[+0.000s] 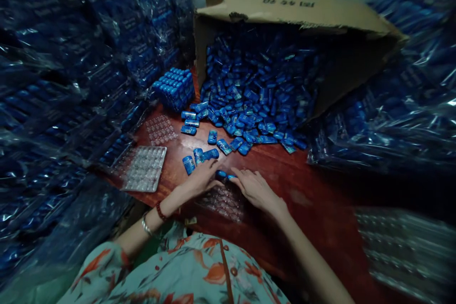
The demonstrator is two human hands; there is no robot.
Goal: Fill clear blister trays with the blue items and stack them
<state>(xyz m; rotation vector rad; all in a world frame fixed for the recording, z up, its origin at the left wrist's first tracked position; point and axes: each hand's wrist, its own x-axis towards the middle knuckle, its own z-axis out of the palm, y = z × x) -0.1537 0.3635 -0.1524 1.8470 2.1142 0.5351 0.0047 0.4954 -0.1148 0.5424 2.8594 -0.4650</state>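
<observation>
On the red-brown wooden table, a clear plastic tray with rows of cavities (223,203) lies in front of me. My left hand (201,179) is over its far-left part, fingers closed at a small blue container (221,174). From the right, my right hand (257,190) reaches in, its thumb and fingers closed on another small blue container (231,177), mostly hidden by the fingertips. Just beyond my left hand lie a few loose blue containers (188,165), some touching each other.
An open cardboard box (302,12) on its side spills a heap of blue containers (245,104). At left stand a filled block of blue containers (174,88) and clear trays (144,168). More trays (406,251) sit at right. Plastic-wrapped blue stacks (71,57) line both sides.
</observation>
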